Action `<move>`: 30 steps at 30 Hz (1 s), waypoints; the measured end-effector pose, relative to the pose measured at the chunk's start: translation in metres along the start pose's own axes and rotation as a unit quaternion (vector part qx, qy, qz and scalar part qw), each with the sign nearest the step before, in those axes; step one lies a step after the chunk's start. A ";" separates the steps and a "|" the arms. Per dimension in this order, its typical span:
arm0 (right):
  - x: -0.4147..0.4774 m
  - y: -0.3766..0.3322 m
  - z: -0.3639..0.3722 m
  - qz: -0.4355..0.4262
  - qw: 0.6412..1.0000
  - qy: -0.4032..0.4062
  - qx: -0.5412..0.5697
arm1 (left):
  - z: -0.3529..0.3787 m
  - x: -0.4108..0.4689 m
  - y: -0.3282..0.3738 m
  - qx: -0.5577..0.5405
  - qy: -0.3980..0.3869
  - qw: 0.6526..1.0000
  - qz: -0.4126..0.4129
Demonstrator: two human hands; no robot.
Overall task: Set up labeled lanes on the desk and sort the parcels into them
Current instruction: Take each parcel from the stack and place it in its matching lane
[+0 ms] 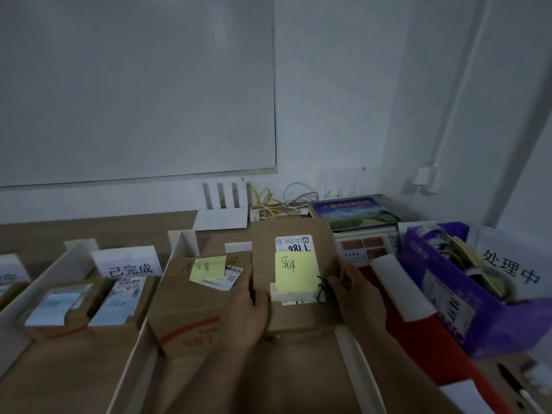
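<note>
I hold a brown cardboard parcel [294,234] with a white shipping label and a yellow sticky note [295,271] on top. My left hand [246,312] grips its left side and my right hand [355,289] grips its right side. It sits low in a lane between white dividers, beside another brown parcel [185,306] that carries its own yellow sticky note [208,268]. To the left, a lane with a white label card [127,262] holds two smaller parcels [59,306] [119,303].
White dividers [182,243] [44,279] split the wooden desk [74,375]. On the right are a purple box [466,297] with a white label card [510,265], a scale [366,237], a red mat [418,342] and a black pen [512,380]. Cables [268,204] lie by the wall.
</note>
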State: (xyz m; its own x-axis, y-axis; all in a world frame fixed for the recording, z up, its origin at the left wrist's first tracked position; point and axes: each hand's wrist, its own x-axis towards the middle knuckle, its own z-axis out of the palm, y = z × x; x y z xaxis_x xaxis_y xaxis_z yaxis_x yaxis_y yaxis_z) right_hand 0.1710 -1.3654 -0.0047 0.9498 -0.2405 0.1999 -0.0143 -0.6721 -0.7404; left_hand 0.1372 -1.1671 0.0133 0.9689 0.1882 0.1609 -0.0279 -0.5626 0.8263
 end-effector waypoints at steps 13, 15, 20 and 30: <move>0.003 0.013 0.015 0.022 0.994 -0.017 0.108 | 0.024 0.010 -0.012 0.005 -0.022 0.999 -0.031; 0.000 0.013 0.015 0.022 0.994 -0.020 0.109 | 0.025 0.008 -0.013 0.001 -0.028 0.999 -0.037; -0.004 0.010 0.016 0.018 0.996 -0.029 0.085 | 0.027 0.007 -0.015 -0.010 -0.038 0.998 -0.045; -0.028 -0.020 0.007 -0.037 0.999 0.005 0.030 | -0.002 -0.020 -0.004 -0.017 -0.013 1.000 -0.022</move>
State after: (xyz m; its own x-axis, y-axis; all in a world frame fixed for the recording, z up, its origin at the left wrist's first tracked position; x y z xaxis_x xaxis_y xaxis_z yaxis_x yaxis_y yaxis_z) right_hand 0.1472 -1.3405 0.0005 0.9443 -0.1995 0.2617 0.0744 -0.6453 -0.7603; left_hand 0.1180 -1.1672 0.0080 0.9756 0.1907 0.1092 0.0077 -0.5262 0.8503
